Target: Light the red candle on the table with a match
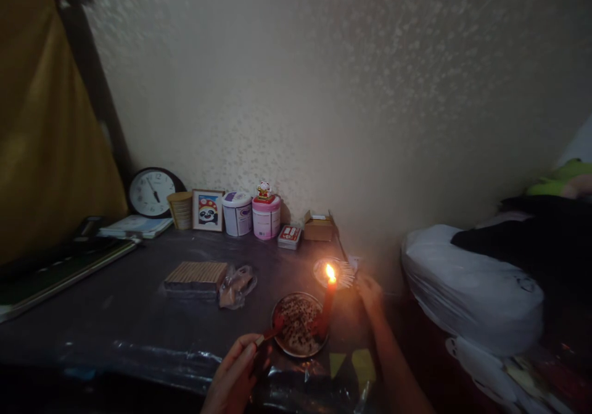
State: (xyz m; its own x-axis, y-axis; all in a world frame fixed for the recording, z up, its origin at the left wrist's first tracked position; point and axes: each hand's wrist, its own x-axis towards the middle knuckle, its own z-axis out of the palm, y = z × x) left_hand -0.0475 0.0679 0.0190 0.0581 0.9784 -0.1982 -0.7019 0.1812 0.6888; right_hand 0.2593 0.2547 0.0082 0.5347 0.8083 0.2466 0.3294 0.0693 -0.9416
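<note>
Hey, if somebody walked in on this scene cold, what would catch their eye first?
The lit red candle near the front of the dark table, its flame the brightest spot, standing at the right edge of a round metal dish. Next, the hands: the left hand holds a small red-tipped stick at the dish's left rim, and the right hand touches a bundle of thin sticks just behind the flame. Along the wall stands a row of keepsakes, with a clock at the left end.

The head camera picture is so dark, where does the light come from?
Head view: the only bright spot is the lit red candle's flame, which casts a warm glow on the round metal dish and the right hand; the table edges fade into shadow, and the corners look dim and grainy.
</note>
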